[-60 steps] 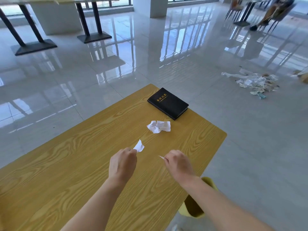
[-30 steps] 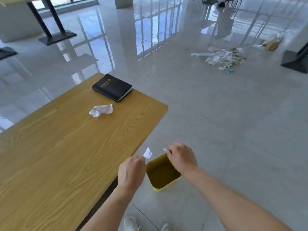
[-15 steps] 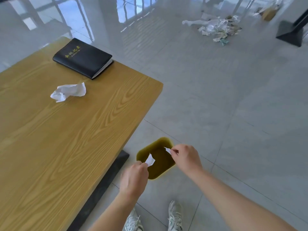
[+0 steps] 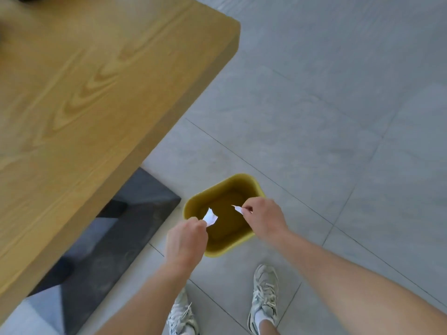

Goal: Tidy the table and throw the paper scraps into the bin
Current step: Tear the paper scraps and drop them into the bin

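Observation:
A small yellow bin (image 4: 219,185) stands on the grey floor beside the table's corner. Both of my hands hover over its opening. My left hand (image 4: 185,239) pinches a white paper scrap (image 4: 210,216) above the bin's left side. My right hand (image 4: 262,218) pinches a thinner white paper sliver (image 4: 237,209) above the bin's right side. The bin's inside looks bare from here. The crumpled paper and the black notebook on the table are out of view.
The wooden table (image 4: 92,93) fills the left half, its corner at the upper middle. Its dark metal base plate (image 4: 116,228) lies on the floor left of the bin. My two white sneakers (image 4: 264,298) stand just behind the bin.
My view has tilted down and both hands have moved from over the table to right above the bin, each still holding its scrap. The notebook and crumpled paper have left the view.

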`<action>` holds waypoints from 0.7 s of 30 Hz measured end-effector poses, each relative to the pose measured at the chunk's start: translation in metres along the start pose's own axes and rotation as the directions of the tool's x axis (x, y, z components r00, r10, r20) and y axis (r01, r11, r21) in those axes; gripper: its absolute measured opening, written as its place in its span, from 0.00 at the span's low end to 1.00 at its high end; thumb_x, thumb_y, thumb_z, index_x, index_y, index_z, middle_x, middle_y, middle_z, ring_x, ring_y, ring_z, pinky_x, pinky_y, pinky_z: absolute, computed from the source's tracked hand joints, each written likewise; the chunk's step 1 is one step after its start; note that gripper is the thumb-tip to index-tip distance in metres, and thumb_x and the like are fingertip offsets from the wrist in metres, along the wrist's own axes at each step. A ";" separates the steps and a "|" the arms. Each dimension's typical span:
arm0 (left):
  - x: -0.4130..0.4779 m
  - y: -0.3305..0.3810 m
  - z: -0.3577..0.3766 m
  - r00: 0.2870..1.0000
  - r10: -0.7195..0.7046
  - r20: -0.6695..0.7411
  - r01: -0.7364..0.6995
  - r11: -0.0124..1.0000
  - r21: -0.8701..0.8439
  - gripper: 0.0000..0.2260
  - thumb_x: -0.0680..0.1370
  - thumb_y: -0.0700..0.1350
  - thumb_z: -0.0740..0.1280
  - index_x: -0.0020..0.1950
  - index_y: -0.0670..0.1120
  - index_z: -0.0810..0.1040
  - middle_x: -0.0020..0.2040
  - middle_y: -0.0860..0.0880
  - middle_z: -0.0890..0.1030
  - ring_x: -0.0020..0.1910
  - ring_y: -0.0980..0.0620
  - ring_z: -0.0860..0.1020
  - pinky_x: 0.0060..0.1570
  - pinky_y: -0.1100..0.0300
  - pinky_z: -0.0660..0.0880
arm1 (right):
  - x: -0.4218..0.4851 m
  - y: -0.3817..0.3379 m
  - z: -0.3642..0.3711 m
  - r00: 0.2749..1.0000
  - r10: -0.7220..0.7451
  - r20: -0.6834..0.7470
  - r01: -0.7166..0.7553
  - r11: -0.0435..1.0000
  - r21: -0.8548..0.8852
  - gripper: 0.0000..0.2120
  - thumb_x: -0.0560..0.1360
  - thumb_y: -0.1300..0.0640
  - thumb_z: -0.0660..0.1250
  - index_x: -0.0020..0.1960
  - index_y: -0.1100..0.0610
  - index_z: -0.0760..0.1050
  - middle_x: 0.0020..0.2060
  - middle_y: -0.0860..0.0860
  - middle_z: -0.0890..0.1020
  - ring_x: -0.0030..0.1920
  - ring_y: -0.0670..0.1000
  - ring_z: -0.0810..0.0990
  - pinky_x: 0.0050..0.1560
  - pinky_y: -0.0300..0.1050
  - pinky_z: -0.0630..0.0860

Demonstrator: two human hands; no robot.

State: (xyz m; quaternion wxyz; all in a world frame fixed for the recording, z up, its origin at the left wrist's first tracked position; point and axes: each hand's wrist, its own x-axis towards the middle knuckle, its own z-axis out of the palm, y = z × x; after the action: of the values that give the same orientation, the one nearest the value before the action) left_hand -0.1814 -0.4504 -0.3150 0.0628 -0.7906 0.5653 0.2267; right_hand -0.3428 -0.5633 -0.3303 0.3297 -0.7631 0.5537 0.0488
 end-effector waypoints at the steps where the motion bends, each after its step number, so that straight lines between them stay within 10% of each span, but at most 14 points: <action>1: 0.008 0.000 0.010 1.000 0.004 0.019 -0.004 1.000 0.008 0.14 0.81 0.38 0.57 0.52 0.46 0.82 0.39 0.50 0.78 0.35 0.52 0.77 0.36 0.60 0.77 | 0.008 0.006 0.007 1.000 -0.001 0.008 0.001 1.000 0.001 0.09 0.78 0.55 0.63 0.42 0.53 0.80 0.39 0.49 0.83 0.41 0.53 0.78 0.39 0.46 0.74; 21: 0.054 0.014 0.076 1.000 -0.008 -0.013 0.009 0.999 0.038 0.11 0.82 0.45 0.56 0.53 0.51 0.79 0.41 0.53 0.75 0.37 0.55 0.72 0.39 0.59 0.75 | 0.049 0.058 0.047 0.993 -0.034 0.110 0.039 0.998 -0.043 0.12 0.78 0.54 0.65 0.61 0.52 0.78 0.56 0.50 0.79 0.55 0.54 0.78 0.52 0.47 0.75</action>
State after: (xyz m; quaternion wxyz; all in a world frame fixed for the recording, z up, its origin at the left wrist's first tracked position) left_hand -0.2021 -0.4748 -0.4040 0.0752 -0.7932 0.5665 0.2105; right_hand -0.3618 -0.5867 -0.4141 0.3431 -0.7764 0.5196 0.0972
